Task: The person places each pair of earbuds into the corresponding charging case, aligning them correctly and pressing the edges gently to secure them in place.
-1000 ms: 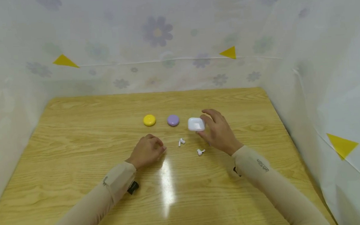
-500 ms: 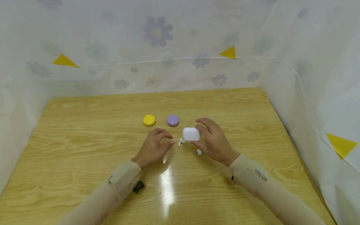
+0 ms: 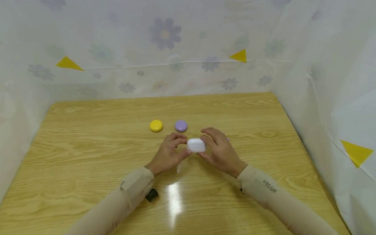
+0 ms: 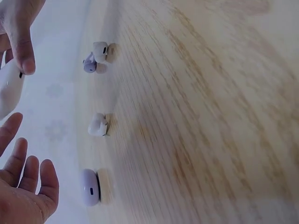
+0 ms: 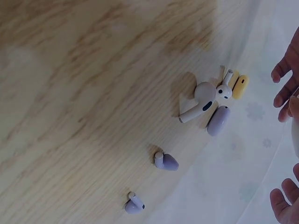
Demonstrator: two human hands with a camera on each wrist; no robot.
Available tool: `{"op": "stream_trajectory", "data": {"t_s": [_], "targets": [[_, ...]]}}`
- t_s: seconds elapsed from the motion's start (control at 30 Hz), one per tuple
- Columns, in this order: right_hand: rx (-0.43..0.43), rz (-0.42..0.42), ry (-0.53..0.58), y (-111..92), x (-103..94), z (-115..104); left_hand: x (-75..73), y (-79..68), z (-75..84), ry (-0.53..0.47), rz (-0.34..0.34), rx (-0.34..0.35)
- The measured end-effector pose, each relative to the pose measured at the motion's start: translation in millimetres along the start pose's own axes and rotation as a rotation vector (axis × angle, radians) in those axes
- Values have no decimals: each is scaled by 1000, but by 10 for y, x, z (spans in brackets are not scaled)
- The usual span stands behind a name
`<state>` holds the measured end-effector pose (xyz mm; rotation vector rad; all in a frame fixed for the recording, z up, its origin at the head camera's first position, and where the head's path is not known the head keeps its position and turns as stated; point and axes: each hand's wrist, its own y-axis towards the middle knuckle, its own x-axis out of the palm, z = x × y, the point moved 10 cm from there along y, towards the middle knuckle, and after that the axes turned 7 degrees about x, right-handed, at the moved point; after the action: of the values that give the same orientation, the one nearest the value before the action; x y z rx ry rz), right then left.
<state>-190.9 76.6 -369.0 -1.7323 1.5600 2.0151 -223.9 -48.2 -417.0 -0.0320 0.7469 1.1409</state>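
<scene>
The earbud case is white, the wood-grained table yellowish-brown, the backdrop flower-patterned.

Above the tabletop, a first case sits between the left hand and right hand. Farther back on the tabletop lies a second case, a third case to its right. Before them lie a near earbud and a farther earbud; rightward lie two more earbuds.
</scene>
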Motion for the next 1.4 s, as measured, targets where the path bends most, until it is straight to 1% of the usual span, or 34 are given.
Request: {"op": "stream_trajectory", "data": {"t_s": [0.13,0.23,0.33,0.4,0.47,0.57,0.7,0.77,0.9,1.0,1.07,1.27,1.4], "targets": [[-9,-1,-4,1,9,-28,51,13,5,-32,-21,2],[-8,-11,-8,-1,23,-41,79,13,-20,-52,-32,-17],[-7,-17,-12,-7,39,-48,88,11,-39,-64,-33,-38],[-7,-19,-10,-13,47,-50,84,11,-35,-57,-27,-39],[-10,-18,-4,-17,49,-50,71,13,-22,-48,-12,-35],[-14,-23,16,-23,45,-47,35,15,5,-5,27,-11],[-21,-32,70,-23,25,-28,-22,12,38,35,82,20],[-14,-39,102,-13,13,-3,-40,7,48,41,97,32],[1,-62,158,10,7,50,-49,-2,44,54,103,36],[-5,-94,172,12,48,67,-44,-9,32,55,101,31],[1,-131,185,11,89,72,-42,-18,27,47,100,31],[95,-275,295,13,223,123,-34,-36,21,36,93,34],[115,-332,326,27,280,134,-30,-37,8,46,91,36]]}}
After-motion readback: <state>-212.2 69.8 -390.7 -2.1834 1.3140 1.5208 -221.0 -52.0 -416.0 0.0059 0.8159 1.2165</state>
